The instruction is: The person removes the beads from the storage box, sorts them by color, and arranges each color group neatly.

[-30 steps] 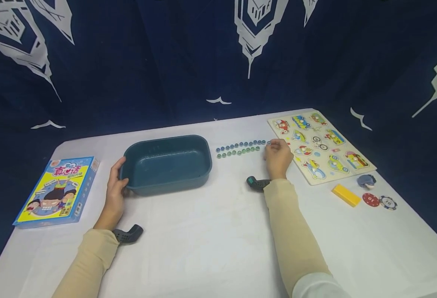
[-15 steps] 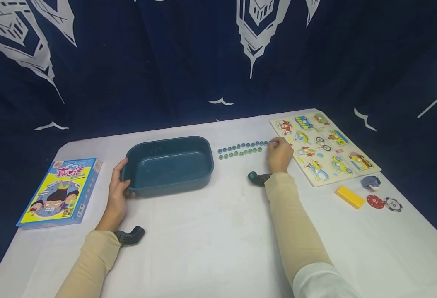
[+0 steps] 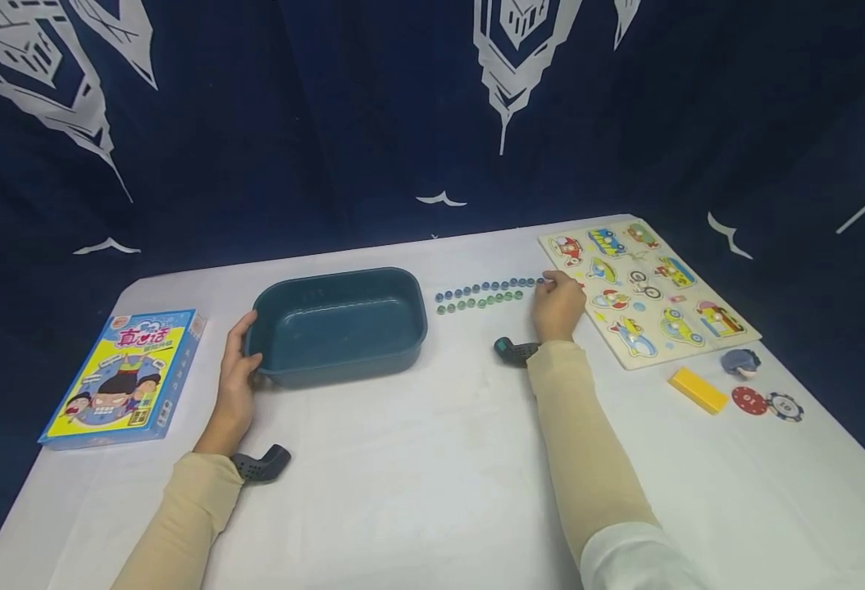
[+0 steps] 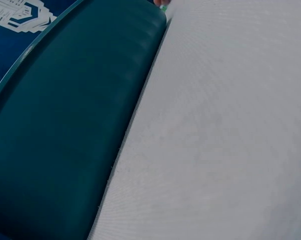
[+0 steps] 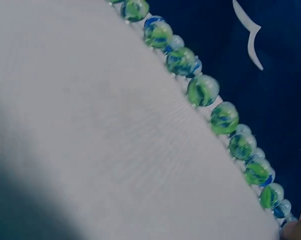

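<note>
In the head view my left hand holds the left end of a dark teal plastic basin, thumb at its front corner and fingers along the end wall. The basin's long wall fills the left of the left wrist view, where that hand is out of sight. My right hand has its fingers curled at the right end of a row of blue marbles, pinching the last marble. A row of green-swirled marbles runs alongside, nearer to me.
A boxed card game lies at the left. Right of my right hand is a wooden vehicle puzzle board. Nearer me are a yellow block, a small blue-grey figure, a red chip and a black-and-white chip.
The head view has shifted slightly, so everything sits a little further right. My right hand stays at the end of the blue row, with the last marble showing more clearly beside its fingertips.
</note>
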Motion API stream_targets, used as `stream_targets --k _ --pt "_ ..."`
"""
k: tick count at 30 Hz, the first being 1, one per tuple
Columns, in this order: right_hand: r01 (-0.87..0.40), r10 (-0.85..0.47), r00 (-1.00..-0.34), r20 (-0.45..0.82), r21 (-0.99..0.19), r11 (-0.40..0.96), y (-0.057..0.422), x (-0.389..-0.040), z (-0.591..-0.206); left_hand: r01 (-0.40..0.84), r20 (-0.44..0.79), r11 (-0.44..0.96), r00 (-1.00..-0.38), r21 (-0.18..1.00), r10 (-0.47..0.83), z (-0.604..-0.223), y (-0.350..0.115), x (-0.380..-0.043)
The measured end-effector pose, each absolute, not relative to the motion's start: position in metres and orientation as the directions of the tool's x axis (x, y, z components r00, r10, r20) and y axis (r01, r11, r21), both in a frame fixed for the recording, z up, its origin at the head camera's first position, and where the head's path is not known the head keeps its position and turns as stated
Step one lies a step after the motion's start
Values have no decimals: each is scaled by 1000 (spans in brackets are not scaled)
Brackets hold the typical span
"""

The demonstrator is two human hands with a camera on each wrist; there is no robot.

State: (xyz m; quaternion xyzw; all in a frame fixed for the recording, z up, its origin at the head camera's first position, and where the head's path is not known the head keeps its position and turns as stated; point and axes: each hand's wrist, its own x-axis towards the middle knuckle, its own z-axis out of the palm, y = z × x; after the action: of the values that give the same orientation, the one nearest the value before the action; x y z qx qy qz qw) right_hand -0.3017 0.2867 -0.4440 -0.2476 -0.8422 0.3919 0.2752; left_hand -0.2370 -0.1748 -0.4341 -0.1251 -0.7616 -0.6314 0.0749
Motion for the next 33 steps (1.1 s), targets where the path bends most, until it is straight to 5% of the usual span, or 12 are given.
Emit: stream_targets --k 8,12,16,19,23,26,33 --pt "-29 561 -707 430 -811 585 278 -296 -431 276 264 197 -961 941 86 -432 -175 -237" --pt "-190 457 -760 461 -831 523 251 -294 -398 282 270 194 -959 940 83 -431 -176 -237" --pt "-303 193 -893 406 -861 408 212 -290 -368 287 276 183 -958 940 82 -432 -176 -238" --pt "-373 -121 -927 355 -839 396 180 -286 -355 286 275 176 -958 942 87 -434 -175 -238" --pt "-469 -527 -820 225 -791 393 142 -285 -348 293 282 177 -955 939 88 -435 -175 -237" --pt "-513 -703 -706 82 -744 428 122 -288 -345 302 291 180 -953 936 85 -435 -176 -237" --pt "-566 -689 -663 -291 -408 717 99 -297 -343 303 288 219 -953 928 96 -435 -179 -239"
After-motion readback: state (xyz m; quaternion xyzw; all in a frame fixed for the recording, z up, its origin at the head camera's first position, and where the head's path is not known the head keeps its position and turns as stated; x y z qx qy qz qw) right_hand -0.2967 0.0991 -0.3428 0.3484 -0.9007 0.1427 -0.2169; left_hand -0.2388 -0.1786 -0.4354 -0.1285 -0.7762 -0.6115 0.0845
